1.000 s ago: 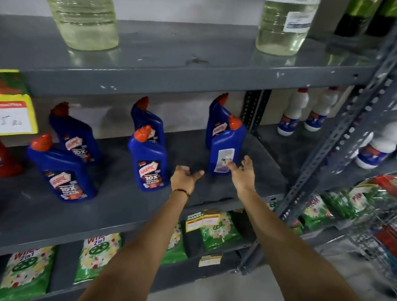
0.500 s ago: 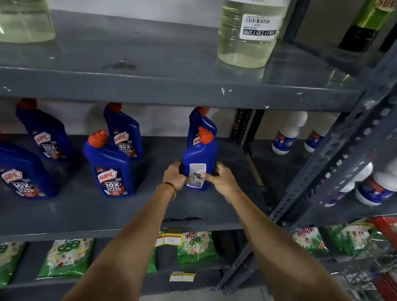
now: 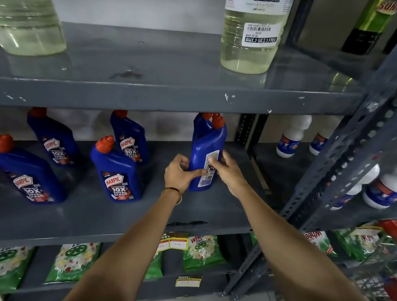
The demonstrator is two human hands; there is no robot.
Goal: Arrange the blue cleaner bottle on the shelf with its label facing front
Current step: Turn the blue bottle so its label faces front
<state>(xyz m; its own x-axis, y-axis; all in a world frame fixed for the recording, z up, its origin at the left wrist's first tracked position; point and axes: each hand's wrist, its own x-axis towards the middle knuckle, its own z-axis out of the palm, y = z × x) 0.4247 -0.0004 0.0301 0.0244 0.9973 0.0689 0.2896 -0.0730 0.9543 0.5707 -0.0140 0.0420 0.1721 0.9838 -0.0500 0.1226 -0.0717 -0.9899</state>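
A blue cleaner bottle [image 3: 205, 148] with an orange cap stands upright on the middle grey shelf [image 3: 105, 216]. Its back label with small print and a barcode faces me. My left hand [image 3: 181, 173] grips its lower left side, thumb across the front. My right hand [image 3: 227, 169] holds its right side, fingers over the label. A second blue bottle stands right behind it, only its orange cap showing.
Several more blue bottles [image 3: 116, 172] with front labels showing stand to the left. Clear bleach jugs [image 3: 250, 35] sit on the shelf above. White bottles [image 3: 292, 139] fill the unit at right beyond a slanted metal upright [image 3: 351, 149]. Green packets [image 3: 75, 262] lie on the bottom shelf.
Both hands reached in from open and closed around the bottle's base. The view has moved closer and the bottle has turned slightly, its back label shifting right.
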